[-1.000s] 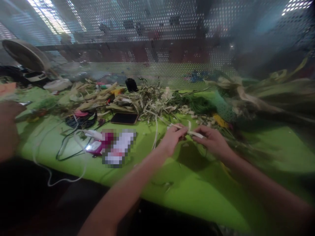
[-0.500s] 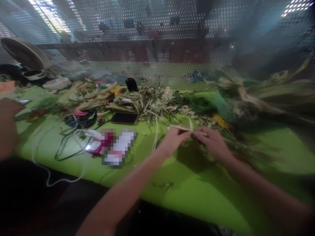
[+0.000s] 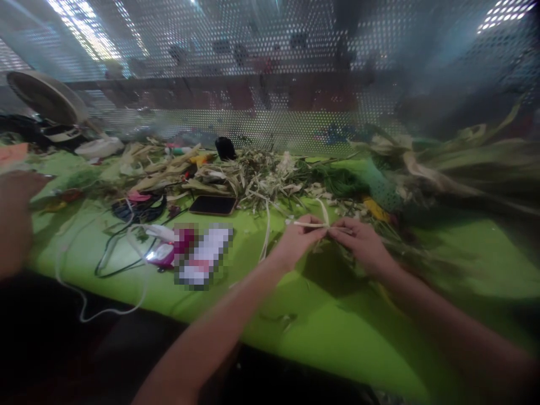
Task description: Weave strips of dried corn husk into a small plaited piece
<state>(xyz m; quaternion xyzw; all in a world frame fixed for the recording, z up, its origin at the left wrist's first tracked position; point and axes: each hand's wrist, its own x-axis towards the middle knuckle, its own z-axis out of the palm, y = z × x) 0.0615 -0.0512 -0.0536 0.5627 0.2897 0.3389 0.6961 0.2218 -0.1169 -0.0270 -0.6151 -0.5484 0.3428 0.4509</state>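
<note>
Both my hands meet over the bright green table cover [image 3: 337,332], near the middle of the view. My left hand [image 3: 297,242] is closed in a pinch on a pale leaf strip [image 3: 310,224] that sticks out to the left of its fingertips. My right hand [image 3: 363,244] is also closed, fingertips touching the same strip where the two hands join. A thin curl of the strip rises just above the fingers. A long pale strand [image 3: 266,230] hangs down beside my left wrist.
A heap of dried leaves and green stalks [image 3: 253,171] runs along the back of the table. A dark phone [image 3: 213,205], tangled cables [image 3: 126,236] and a pink-white item lie left. Another person's arm [image 3: 14,219] is at the left edge. Perforated screen [image 3: 270,73] behind.
My hands have drawn closer together until the fingertips meet. The strip, which earlier reached out to the right past my right hand, now sticks out leftward from my left fingers.
</note>
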